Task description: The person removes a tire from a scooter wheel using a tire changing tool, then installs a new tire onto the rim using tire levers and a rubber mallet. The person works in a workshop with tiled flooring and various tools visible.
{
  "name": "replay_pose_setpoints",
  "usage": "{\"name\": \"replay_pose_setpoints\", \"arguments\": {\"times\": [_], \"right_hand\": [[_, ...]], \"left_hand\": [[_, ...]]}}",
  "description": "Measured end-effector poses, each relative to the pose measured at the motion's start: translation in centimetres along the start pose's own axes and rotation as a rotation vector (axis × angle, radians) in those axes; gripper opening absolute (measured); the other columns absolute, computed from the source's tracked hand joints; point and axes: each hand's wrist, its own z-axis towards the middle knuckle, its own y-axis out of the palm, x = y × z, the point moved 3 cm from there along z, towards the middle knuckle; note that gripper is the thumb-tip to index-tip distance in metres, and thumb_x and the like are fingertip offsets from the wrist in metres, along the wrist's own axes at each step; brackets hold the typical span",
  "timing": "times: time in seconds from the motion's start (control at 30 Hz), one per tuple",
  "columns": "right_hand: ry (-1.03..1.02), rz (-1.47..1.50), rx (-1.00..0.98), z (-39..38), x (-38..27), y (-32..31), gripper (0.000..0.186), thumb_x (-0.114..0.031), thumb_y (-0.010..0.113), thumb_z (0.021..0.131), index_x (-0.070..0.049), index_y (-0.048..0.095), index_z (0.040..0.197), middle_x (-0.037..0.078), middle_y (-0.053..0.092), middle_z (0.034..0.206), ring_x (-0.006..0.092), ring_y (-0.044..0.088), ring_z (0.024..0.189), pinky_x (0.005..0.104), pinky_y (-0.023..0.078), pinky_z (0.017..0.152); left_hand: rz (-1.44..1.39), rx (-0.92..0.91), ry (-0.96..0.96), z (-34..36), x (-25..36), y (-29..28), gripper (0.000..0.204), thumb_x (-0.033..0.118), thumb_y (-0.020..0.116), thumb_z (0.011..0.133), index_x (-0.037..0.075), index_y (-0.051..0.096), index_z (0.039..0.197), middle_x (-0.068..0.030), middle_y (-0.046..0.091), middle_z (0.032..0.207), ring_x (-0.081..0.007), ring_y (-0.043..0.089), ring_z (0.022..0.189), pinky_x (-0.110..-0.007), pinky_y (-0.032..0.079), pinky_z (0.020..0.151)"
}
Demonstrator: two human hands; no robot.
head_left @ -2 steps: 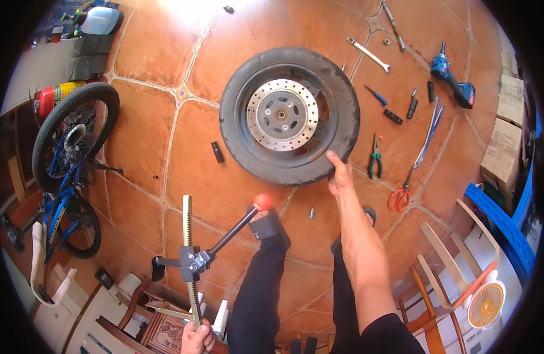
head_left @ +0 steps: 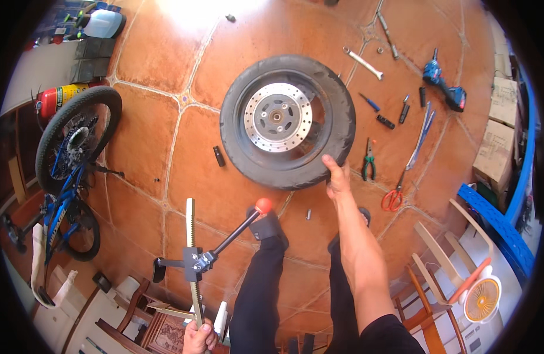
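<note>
My left hand (head_left: pixel 199 336) is closed around the lower end of a long toothed metal bar (head_left: pixel 191 225), which carries a black sliding block (head_left: pixel 195 264), a side foot and an angled lever topped by a red ball knob (head_left: pixel 263 206). My right hand (head_left: pixel 337 177) grips the lower-right edge of a black tyre (head_left: pixel 239 144), thumb on the sidewall. The wheel lies on the tiled floor with its silver perforated brake disc (head_left: pixel 261 94) facing up. My two feet, in dark sandals, are below the wheel.
Tools lie right of the wheel: drill (head_left: pixel 437 79), wrench (head_left: pixel 363 64), pliers (head_left: pixel 368 165), scissors (head_left: pixel 393 199), several small pieces. A bicycle (head_left: pixel 65 189) and red extinguisher (head_left: pixel 51 97) are at left; cardboard boxes (head_left: pixel 490 150), blue plastic (head_left: pixel 496 221), chairs and a fan (head_left: pixel 483 300) at right.
The whole scene has shifted slightly in the picture as my head moved. My hands keep their hold on the bar and the tyre.
</note>
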Motion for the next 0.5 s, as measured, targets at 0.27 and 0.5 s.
{"name": "replay_pose_setpoints", "arguments": {"times": [0.27,0.5], "right_hand": [[-0.344,-0.640,0.288,-5.4,-14.3,15.8,0.085,-0.023,0.085,0.057,0.007,0.037,0.121,0.021,0.053,0.112,0.0304,0.055,0.104,0.0405,0.045,0.090],[-0.387,-1.033,0.384,-3.9,-20.5,22.8,0.095,-0.027,0.081,0.054,0.008,0.033,0.127,0.027,0.044,0.125,0.0373,0.043,0.119,0.0426,0.037,0.101]], "left_hand": [[0.204,-0.129,0.037,-4.0,4.3,-3.9,0.015,0.024,0.060,0.090,0.011,0.052,0.091,0.0093,0.037,0.055,-0.0019,0.033,0.042,-0.019,0.026,0.035],[-0.009,-0.380,0.154,-4.5,8.1,-3.7,0.027,0.025,0.060,0.091,0.006,0.048,0.075,-0.0003,0.039,0.048,-0.0116,0.036,0.035,-0.026,0.030,0.035]]}}
